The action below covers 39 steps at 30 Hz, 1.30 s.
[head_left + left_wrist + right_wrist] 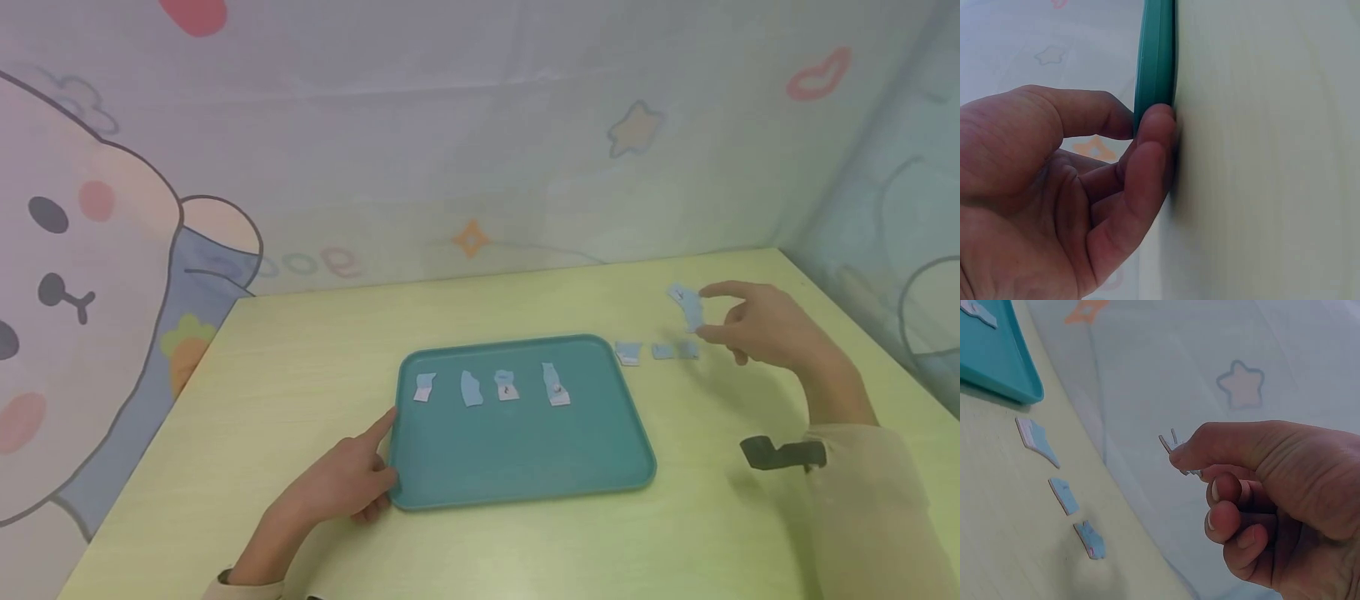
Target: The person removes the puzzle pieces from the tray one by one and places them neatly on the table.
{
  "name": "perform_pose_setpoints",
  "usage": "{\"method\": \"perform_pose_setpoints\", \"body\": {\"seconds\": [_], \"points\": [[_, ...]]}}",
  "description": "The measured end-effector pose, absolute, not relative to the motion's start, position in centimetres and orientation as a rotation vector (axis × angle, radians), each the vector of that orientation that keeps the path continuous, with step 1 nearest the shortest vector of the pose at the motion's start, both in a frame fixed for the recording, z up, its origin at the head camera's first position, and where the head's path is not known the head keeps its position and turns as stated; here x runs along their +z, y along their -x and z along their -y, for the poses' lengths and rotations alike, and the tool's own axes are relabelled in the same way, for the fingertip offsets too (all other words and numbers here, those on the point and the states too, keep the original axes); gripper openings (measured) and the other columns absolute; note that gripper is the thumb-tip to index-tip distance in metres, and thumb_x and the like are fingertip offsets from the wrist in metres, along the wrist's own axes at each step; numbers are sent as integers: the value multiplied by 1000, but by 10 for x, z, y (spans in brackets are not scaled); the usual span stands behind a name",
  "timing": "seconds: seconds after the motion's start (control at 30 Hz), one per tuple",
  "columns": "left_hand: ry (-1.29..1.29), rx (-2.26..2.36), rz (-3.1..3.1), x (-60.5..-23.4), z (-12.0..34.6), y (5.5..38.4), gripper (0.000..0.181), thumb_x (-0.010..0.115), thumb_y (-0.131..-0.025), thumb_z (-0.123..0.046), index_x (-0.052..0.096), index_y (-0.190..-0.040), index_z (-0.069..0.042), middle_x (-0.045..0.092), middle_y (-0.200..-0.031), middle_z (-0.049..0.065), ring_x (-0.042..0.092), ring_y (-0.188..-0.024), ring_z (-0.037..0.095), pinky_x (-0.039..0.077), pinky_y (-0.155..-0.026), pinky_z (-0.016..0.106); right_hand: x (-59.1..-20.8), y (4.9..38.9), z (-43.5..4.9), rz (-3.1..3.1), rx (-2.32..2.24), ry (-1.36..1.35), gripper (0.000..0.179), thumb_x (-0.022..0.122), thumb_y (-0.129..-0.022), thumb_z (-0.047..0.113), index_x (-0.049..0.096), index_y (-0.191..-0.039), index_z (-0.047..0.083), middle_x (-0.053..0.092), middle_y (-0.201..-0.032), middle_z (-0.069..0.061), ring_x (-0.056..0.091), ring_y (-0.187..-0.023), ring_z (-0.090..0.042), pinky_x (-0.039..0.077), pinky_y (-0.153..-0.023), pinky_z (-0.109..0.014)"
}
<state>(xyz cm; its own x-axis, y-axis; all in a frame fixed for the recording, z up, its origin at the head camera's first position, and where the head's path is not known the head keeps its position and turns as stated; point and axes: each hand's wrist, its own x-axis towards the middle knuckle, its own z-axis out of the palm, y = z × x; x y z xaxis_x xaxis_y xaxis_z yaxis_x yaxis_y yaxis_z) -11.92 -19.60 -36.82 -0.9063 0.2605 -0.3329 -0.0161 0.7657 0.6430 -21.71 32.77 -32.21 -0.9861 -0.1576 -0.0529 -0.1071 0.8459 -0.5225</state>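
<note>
My right hand (772, 329) pinches a thin light-blue puzzle piece (689, 307) between thumb and forefinger, raised above the table at the far right. In the right wrist view this piece (1175, 450) shows nearly edge-on, partly hidden by the thumb. My left hand (341, 479) holds the left rim of a teal tray (517, 462). Thumb and curled fingers meet at the tray's edge (1155, 56) in the left wrist view. Inside the tray, several blue and white pieces, including one by the right side (556, 385), lie in a row along the upper half.
Three more pieces lie on the pale yellow table (315, 358) right of the tray: one by its corner (628, 353), a small one (662, 352), and another (688, 350) below the right hand. A printed cloth wall (390, 167) stands behind the table.
</note>
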Motion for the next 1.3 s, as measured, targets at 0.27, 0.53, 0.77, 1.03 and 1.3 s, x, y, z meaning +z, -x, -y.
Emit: {"method": "perform_pose_setpoints", "body": {"seconds": [0.27,0.53,0.77,1.03,1.3], "points": [[-206,935,-2564,-368,197,119,83,57,-95,-3,17,-167,2,65,-66,4,62,-52,18,54,-55,33,-331,221,-338,-2915,-822,199,65,69,-100,33,45,-155,6,56,-59,-2,44,-56,-15,39,-61,-33],[-192,940,-2557,-367,197,119,83,57,-95,-4,18,-168,1,66,-68,4,62,-53,19,54,-54,33,-340,224,-345,-2894,-787,166,67,67,-100,30,41,-156,3,56,-59,-2,44,-56,-16,40,-61,-34],[-161,939,-2561,-367,197,119,83,57,-94,-3,18,-168,-1,66,-67,4,62,-52,19,54,-55,33,-348,228,-353,-2894,-750,159,71,65,-99,26,36,-156,-4,58,-60,-2,47,-58,-18,40,-60,-35],[-169,957,-2554,-368,198,118,83,57,-94,-2,18,-168,0,66,-67,5,62,-53,19,54,-54,33,-358,229,-359,-2892,-742,166,71,65,-99,25,36,-156,-7,59,-58,-1,47,-54,-17,41,-57,-34],[-206,967,-2547,-371,199,119,83,56,-94,-3,18,-168,1,66,-66,4,62,-52,18,55,-54,33,-366,229,-363,-2870,-758,160,71,66,-99,25,36,-154,-7,57,-57,-1,48,-54,-16,42,-55,-33]]}}
